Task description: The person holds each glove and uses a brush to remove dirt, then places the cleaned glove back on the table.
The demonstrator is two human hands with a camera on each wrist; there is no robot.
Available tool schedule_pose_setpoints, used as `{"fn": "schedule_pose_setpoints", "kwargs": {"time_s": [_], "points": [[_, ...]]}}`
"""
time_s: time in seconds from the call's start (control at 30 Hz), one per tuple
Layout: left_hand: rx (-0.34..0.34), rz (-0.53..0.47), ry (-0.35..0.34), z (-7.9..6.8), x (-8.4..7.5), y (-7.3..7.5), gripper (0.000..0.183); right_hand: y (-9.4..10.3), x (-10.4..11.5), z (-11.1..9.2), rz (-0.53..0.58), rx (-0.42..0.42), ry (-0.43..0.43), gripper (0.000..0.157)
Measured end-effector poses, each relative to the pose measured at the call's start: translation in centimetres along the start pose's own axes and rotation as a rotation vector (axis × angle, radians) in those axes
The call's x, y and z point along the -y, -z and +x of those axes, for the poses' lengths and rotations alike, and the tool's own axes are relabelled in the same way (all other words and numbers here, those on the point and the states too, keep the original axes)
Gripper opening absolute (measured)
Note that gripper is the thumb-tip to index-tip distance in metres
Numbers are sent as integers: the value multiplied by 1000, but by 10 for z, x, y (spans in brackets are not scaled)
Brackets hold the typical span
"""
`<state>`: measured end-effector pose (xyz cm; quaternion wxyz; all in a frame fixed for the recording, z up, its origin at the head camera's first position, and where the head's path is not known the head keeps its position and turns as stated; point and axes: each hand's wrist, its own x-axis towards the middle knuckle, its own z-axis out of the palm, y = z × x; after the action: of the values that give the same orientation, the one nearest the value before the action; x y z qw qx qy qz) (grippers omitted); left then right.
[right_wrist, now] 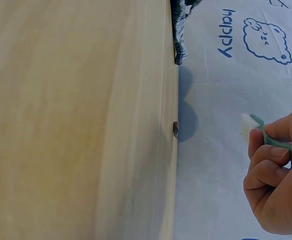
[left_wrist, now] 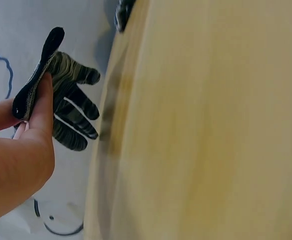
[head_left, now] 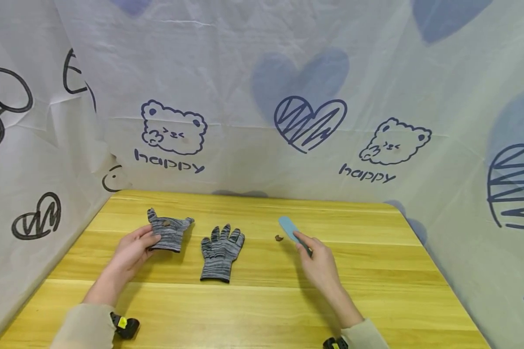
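My left hand [head_left: 133, 247] pinches a grey-and-black striped knit glove [head_left: 171, 237] at its cuff, raised above the left of the table, its fingers pointing away in the left wrist view. A small brown bit [head_left: 166, 223] shows on the glove's upper side. Flat on the table to the right lies a matching glove [head_left: 220, 257], fingers spread. In my right hand [head_left: 320, 261] is a small brush [head_left: 288, 226] with a blue-green handle; its white bristles [right_wrist: 246, 127] face down toward the tabletop. Just left of the brush, a brown crumb-like piece [head_left: 279, 238] sits on the wood.
The yellow wood-grain table [head_left: 262, 315] ends at a white cloth [head_left: 236, 160] printed with hearts and bears, which hangs behind it and along both sides. Black wrist cameras [head_left: 126, 327] are strapped over the beige sleeves.
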<state>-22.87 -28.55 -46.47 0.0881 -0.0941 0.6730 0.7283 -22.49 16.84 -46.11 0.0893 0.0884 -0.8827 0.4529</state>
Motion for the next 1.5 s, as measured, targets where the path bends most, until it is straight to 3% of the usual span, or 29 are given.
{"fn": "schedule_pose_setpoints", "kwargs": {"time_s": [0.33,0.5,0.7,0.9,1.13,1.5], "points": [[-16,-121,-85,6,-12,-49,74,-3,-2,-1,33,-43,56,37],[-16,-162,-134,9,-18,-78,72,-4,-2,-1,72,-108,183,37],[46,-223,-192,14,-21,-115,70,-5,0,-1,121,-192,353,35],[93,-275,-200,19,-16,-154,71,-4,5,-1,144,-245,453,37],[124,-318,-179,21,-9,-195,72,-2,12,-3,133,-240,505,36],[203,-280,-139,19,5,-226,72,-1,15,-4,31,-223,541,37]]}}
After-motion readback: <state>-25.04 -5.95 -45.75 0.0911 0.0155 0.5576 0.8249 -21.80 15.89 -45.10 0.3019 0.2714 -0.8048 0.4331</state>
